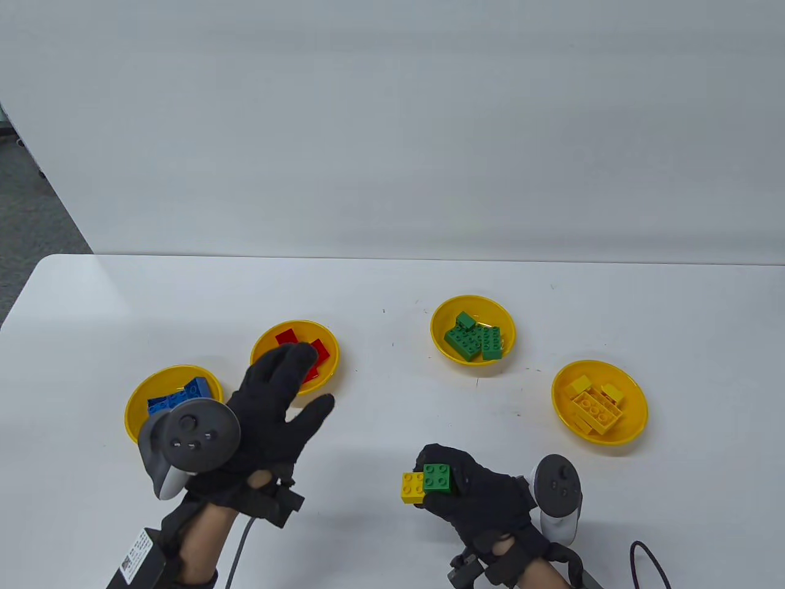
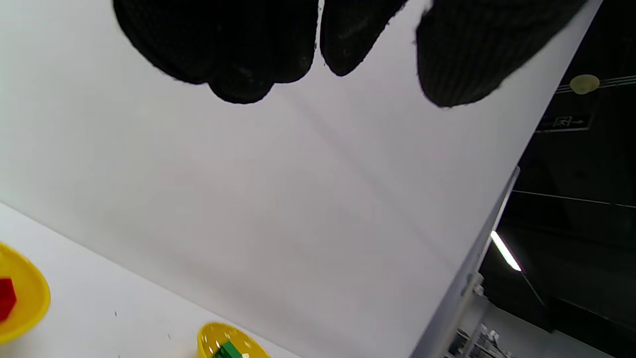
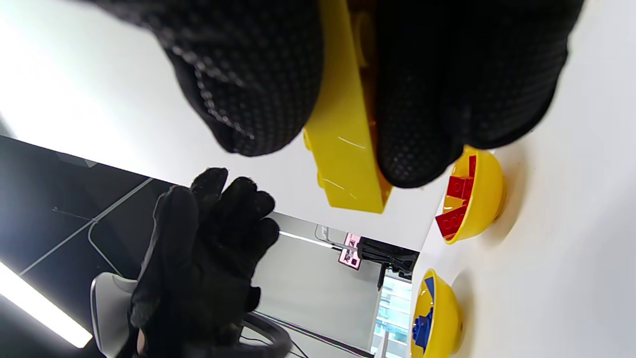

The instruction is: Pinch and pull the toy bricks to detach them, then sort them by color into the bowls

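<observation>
My right hand (image 1: 438, 485) grips a small stack near the table's front: a green brick (image 1: 439, 477) joined on top of a yellow brick (image 1: 412, 487). In the right wrist view the yellow brick (image 3: 348, 144) shows between my fingertips (image 3: 417, 149). My left hand (image 1: 288, 392) hovers open, fingers spread, over the front of the red-brick bowl (image 1: 326, 343), holding nothing. Its fingertips (image 2: 238, 74) hang straight in the left wrist view. Four yellow bowls stand in a row: blue bricks (image 1: 184, 392), red bricks (image 1: 322, 351), green bricks (image 1: 473, 337), yellow bricks (image 1: 593, 406).
The blue-brick bowl (image 1: 138, 405) lies partly under my left tracker. The green-brick bowl (image 1: 441, 322) and yellow-brick bowl (image 1: 635, 399) stand to the right. A white wall rises behind the table's far edge. A black cable (image 1: 650, 558) trails at the front right.
</observation>
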Demonstrator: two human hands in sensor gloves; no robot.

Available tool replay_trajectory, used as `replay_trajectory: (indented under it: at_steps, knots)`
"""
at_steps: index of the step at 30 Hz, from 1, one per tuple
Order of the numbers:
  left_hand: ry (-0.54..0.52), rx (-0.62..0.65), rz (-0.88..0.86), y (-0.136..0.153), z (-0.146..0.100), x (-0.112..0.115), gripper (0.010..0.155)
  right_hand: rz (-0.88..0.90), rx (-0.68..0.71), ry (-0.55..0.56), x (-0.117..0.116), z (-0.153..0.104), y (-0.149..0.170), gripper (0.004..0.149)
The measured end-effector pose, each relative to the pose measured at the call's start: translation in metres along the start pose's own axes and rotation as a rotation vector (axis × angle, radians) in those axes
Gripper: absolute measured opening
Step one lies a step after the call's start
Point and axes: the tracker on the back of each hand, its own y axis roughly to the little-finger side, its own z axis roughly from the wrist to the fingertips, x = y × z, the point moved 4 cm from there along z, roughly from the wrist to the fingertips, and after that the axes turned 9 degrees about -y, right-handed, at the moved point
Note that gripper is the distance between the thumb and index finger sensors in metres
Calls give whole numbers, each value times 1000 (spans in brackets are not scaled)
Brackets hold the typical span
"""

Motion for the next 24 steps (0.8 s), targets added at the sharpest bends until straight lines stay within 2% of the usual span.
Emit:
replay_trajectory:
  at_steps: [7, 9, 10, 13, 15, 19, 22, 24]
  knots:
    - [311, 6, -186, 22, -41, 87, 89, 73, 23, -19, -8, 1, 2, 65]
    - [410, -6, -184, 25, -49, 105, 93, 80, 24, -17, -10, 1, 2, 65]
    - [422, -7, -178, 26, -52, 111, 94, 88, 27, -17, -12, 1, 3, 65]
    - [415, -12, -169, 26, -56, 120, 89, 132, 11, -23, -19, -1, 7, 64]
    - [412, -12, -185, 25, -56, 121, 80, 160, -5, -21, -23, -1, 11, 64]
    - [339, -14, -224, 26, -55, 116, 68, 172, -39, -11, -25, -2, 15, 64]
    - [356, -48, -271, 30, -56, 116, 66, 93, -69, 2, -22, -3, 13, 67]
    - [365, -41, -200, 30, -56, 115, 66, -35, -48, 2, -19, -3, 4, 72]
